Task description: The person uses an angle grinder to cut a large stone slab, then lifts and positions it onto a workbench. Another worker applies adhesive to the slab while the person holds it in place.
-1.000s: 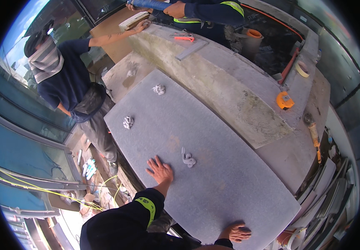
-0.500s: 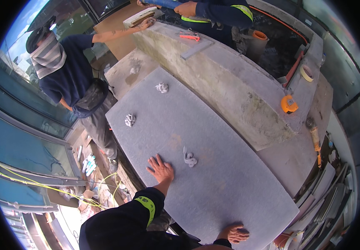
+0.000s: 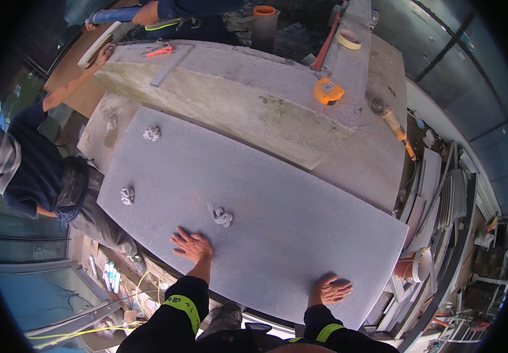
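A large grey stone slab [image 3: 254, 176] lies before me, with one curved end at the right. My left hand [image 3: 192, 245] rests flat on it near its front edge, fingers spread and holding nothing. Farther right, my right hand [image 3: 331, 290] also lies on the slab with its fingers stretched out. A squiggled blob of grey paste [image 3: 221, 216] sits just beyond my left hand. Two more blobs are toward the slab's left end: one paste blob [image 3: 127, 195] near the left edge and another paste blob [image 3: 151, 133] at the far left corner.
A low concrete wall [image 3: 224, 100] runs behind the slab, bearing a tape measure [image 3: 328, 92], a tape roll [image 3: 348, 39] and a red-handled tool [image 3: 160, 51]. An angle grinder [image 3: 393, 126] lies at right. One co-worker [image 3: 36, 159] stands left; another holds a blue tube [image 3: 114, 15].
My view has turned to the right, so the slab and wall appear shifted left and more level. Both my hands stay on the slab; the right one shows more fully.
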A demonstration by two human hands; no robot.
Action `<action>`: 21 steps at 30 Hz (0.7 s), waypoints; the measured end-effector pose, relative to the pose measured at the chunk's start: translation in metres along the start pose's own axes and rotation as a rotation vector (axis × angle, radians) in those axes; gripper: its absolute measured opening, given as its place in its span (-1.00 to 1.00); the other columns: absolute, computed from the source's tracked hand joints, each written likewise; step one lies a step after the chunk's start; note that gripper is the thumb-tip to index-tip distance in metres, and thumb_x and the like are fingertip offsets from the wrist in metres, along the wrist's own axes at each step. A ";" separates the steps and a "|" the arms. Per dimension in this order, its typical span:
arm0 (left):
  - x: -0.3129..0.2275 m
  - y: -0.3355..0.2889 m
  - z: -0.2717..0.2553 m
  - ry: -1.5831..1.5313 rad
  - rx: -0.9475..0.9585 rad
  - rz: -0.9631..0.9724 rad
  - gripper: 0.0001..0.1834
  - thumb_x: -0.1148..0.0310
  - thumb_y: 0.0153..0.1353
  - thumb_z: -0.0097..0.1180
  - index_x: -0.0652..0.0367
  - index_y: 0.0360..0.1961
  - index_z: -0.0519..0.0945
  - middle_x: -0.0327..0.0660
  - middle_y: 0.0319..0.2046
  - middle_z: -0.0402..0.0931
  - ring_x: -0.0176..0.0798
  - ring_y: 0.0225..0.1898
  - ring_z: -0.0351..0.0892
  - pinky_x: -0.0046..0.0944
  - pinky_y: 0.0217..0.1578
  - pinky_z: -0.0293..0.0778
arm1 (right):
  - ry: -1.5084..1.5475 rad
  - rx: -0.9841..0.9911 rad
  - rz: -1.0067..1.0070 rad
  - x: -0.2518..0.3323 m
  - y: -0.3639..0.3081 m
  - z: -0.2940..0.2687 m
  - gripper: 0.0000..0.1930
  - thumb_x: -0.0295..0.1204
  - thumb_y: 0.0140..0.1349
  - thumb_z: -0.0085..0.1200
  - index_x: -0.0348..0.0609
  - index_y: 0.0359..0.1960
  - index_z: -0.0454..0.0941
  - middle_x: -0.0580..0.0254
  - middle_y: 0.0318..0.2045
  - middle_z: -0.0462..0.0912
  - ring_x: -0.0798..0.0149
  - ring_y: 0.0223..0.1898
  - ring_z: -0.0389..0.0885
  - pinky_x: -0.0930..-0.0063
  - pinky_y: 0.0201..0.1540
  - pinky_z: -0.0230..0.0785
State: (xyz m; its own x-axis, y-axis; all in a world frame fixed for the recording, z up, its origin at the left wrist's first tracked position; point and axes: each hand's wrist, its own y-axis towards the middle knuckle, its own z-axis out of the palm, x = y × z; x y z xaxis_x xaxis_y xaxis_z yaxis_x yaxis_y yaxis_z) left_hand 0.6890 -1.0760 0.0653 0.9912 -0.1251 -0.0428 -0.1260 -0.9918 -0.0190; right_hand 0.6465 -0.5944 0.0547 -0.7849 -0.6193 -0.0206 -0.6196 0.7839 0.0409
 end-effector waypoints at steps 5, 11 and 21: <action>-0.001 0.000 0.002 0.015 -0.009 -0.009 -0.21 0.03 0.52 -0.33 -0.09 0.74 0.05 0.08 0.72 -0.05 0.13 0.76 -0.24 0.49 0.61 -0.27 | 0.040 0.020 0.002 0.003 -0.002 -0.008 0.00 0.38 0.54 -0.48 -0.16 0.72 -0.05 -0.12 0.73 -0.06 -0.08 0.75 -0.16 -0.28 0.68 -0.25; 0.000 0.000 -0.004 0.038 -0.015 0.022 -0.21 0.06 0.51 -0.28 -0.01 0.72 0.05 0.11 0.70 -0.04 0.17 0.75 -0.25 0.50 0.61 -0.30 | 0.005 -0.001 -0.011 0.005 -0.001 -0.005 0.01 0.40 0.53 -0.47 -0.18 0.71 -0.01 -0.10 0.73 -0.04 -0.05 0.75 -0.13 -0.28 0.67 -0.21; 0.003 -0.001 -0.004 -0.009 -0.010 0.029 -0.19 0.11 0.51 -0.19 0.00 0.73 0.03 0.12 0.70 -0.07 0.18 0.75 -0.28 0.51 0.60 -0.33 | -0.059 0.005 0.006 -0.001 0.001 0.004 0.02 0.42 0.53 -0.52 -0.18 0.71 0.00 -0.07 0.73 -0.05 -0.03 0.75 -0.12 -0.27 0.66 -0.18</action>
State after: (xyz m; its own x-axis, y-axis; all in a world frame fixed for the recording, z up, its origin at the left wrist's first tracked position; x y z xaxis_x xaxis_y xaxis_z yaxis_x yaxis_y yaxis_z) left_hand 0.6919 -1.0758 0.0694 0.9868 -0.1533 -0.0517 -0.1539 -0.9881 -0.0073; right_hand 0.6463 -0.5926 0.0509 -0.7879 -0.6107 -0.0795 -0.6145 0.7881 0.0363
